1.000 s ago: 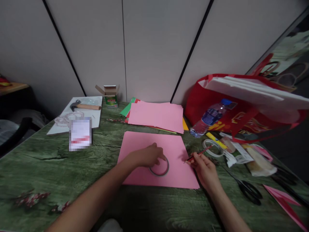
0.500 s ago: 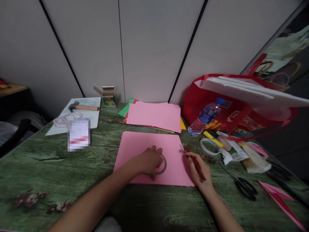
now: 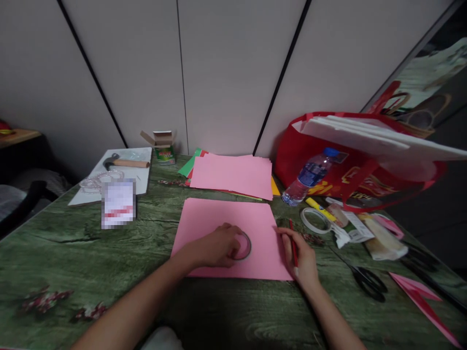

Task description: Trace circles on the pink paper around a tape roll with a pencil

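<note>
Pink paper sheets point(image 3: 215, 214) lie in front of me on the table. My left hand point(image 3: 224, 245) rests on them, fingers bent down over the left side of a thin grey ring point(image 3: 250, 247) that looks like a roll of tape lying flat. Part of the ring is hidden under the fingers, and pink paper shows through its middle. By the right edge of the sheets, my right hand point(image 3: 301, 255) holds a slim red pencil point(image 3: 294, 245), tilted nearly upright in the picture. Its index finger reaches over the paper's edge.
Behind lies a stack of coloured paper point(image 3: 233, 177). To the right are a water bottle point(image 3: 308, 177), red bag point(image 3: 365, 175), tape roll point(image 3: 302, 221), yellow glue stick or marker point(image 3: 321, 209) and black-handled scissors point(image 3: 368, 282). A hammer point(image 3: 131, 164) and small box point(image 3: 165, 150) stand left.
The red pencil has swung to a more upright angle in my right hand. My left fingers have drawn in closer around the ring, which stays in almost the same place on the paper.
</note>
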A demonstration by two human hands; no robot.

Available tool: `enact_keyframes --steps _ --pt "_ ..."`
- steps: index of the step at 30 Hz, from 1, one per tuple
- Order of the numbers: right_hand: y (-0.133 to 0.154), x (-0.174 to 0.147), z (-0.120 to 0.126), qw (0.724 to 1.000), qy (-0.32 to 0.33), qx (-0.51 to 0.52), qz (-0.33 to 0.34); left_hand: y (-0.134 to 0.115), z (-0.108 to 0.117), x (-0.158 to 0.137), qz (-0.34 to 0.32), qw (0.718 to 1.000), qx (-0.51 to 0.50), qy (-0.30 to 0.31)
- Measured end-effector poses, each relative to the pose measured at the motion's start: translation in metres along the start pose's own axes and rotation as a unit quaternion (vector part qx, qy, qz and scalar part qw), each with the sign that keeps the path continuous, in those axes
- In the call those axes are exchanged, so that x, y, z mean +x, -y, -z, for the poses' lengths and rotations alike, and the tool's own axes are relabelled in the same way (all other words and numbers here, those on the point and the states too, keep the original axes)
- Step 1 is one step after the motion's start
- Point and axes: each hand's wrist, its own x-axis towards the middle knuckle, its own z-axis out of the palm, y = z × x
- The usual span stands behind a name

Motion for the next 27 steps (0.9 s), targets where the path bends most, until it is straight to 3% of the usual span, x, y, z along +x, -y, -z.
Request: enact_keyframes --steps 4,7,10,12,15,24,27 --pt "0.0 0.002 0.002 0.989 -0.034 0.109 -0.093 0.004 0.0 -0.003 0.01 0.984 -0.139 -0.113" --pt "-0.002 0.003 0.003 0.967 -0.041 0.191 -0.161 -0.009 -0.005 0.004 0.032 0.981 -0.097 -0.165" --pt "-0.003 0.005 0.004 0.959 -0.046 0.217 -0.174 -0.031 -0.019 0.019 -0.024 0.991 0.049 -0.123" --pt "-0.002 0.006 0.005 0.967 -0.05 0.198 -0.151 -0.045 -0.032 0.03 -0.067 0.98 0.154 -0.111" --pt "-0.001 0.008 0.008 0.98 -0.063 0.149 -0.115 -0.061 -0.049 0.045 -0.08 0.961 0.248 -0.096" --pt "-0.001 0.007 0.005 0.96 -0.04 0.227 -0.161 -0.071 -0.058 0.048 -0.028 0.965 0.256 -0.045" --pt "-0.003 0.008 0.004 0.968 -0.032 0.203 -0.143 -0.068 -0.06 0.044 -0.029 0.965 0.256 -0.051"
